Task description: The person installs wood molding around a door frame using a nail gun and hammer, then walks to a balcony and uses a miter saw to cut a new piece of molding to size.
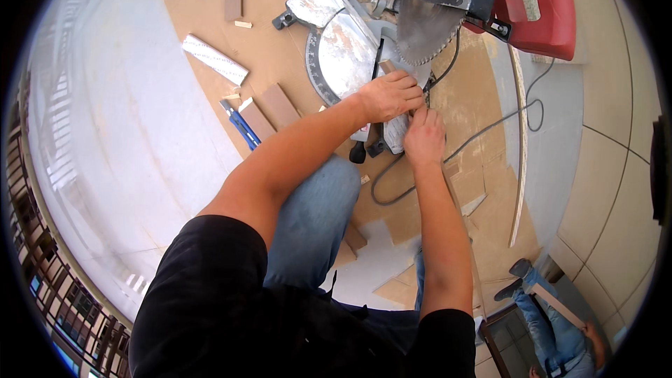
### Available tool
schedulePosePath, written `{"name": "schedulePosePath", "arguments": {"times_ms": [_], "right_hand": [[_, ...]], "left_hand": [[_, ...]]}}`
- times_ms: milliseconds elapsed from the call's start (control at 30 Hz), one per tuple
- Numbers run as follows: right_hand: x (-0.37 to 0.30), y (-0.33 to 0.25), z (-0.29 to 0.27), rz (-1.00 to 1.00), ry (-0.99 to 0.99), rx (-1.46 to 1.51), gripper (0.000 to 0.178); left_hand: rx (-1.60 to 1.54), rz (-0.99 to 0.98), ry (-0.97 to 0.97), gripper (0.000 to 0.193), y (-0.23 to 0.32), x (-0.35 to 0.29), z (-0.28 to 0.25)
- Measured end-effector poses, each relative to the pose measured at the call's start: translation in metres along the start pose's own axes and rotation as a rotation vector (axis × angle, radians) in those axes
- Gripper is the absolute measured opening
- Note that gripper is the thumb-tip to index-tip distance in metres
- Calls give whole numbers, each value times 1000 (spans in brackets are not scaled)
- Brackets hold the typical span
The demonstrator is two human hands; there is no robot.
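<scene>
A miter saw stands before me, its toothed blade (427,31) raised above the worn silver base (346,56). My left hand (390,96) is closed over a narrow wood strip (386,66), whose far end pokes out beyond my fingers near the blade's lower edge. Just nearer and to the right, my right hand (425,136) grips the same strip, with its fingertips almost touching my left hand. From there the strip seems to run back beside my right forearm, which partly hides it. The saw's red handle (556,14) is up at the right, untouched.
Brown cardboard (273,49) covers the floor under the saw. A blue utility knife (241,124), short board offcuts (280,103) and a white wrapped piece (215,59) lie left. A grey cable (483,126) and long thin strip (519,147) lie right. Another person (560,336) holds a board.
</scene>
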State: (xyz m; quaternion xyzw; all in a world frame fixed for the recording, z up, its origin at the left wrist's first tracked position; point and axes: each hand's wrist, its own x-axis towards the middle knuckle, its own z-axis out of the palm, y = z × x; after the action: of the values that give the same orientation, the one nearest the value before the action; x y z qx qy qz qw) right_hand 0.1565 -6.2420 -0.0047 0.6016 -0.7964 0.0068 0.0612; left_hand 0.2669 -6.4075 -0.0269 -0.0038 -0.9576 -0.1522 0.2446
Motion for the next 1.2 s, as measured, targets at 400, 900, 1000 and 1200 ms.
{"name": "schedulePosePath", "arguments": {"times_ms": [400,900,1000,1200], "right_hand": [[-3,-25,-14,230,294,-635,27],[-10,10,-5,90,-65,32,46],[-4,6,-3,53,-49,30,47],[-14,15,9,129,52,39,31]], "left_hand": [[-235,50,297,26,96,60,-254],[193,-618,-691,43,-11,352,-281],[402,-416,-351,42,-4,278,-253],[164,-539,-139,64,78,223,-255]]}}
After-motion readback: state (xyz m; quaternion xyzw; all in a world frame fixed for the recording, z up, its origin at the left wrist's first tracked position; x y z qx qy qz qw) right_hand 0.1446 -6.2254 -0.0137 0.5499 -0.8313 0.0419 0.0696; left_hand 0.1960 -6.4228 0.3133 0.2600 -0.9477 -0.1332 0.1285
